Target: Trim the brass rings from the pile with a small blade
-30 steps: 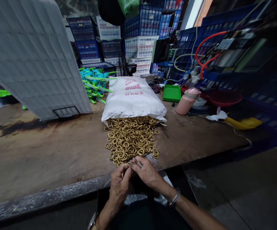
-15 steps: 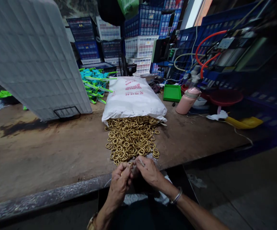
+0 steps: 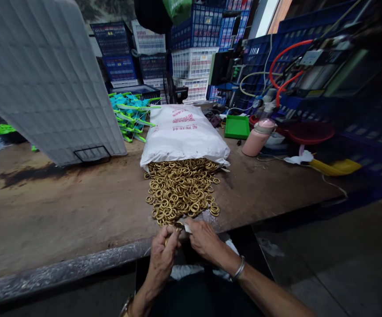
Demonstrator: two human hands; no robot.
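My left hand [image 3: 165, 246] is closed with its fingertips pinching a gold ring [image 3: 178, 225] at the table's front edge. Close beside it, my right hand [image 3: 205, 240] is closed on a small knife [image 3: 187, 228] with a pale handle; its short dark blade points left at the ring. The fingers hide part of both things. Just beyond my hands lies a heap of loose gold rings [image 3: 180, 189]. It spills from the open mouth of a white sack [image 3: 184, 141] with red print, lying flat on the table.
A tall white padded panel [image 3: 52, 88] stands at left on the wooden table [image 3: 78, 211]. Teal and green plastic pieces [image 3: 131, 114] are behind it. To the right are a green tray [image 3: 237, 127], a pink bottle [image 3: 258, 138] and a yellow scoop [image 3: 338, 167]. Stacked crates [image 3: 194, 61] fill the back.
My right hand has turned slightly and shifted a little to the right, so the knife's blade and pale handle show more. My left hand stays nearly in place.
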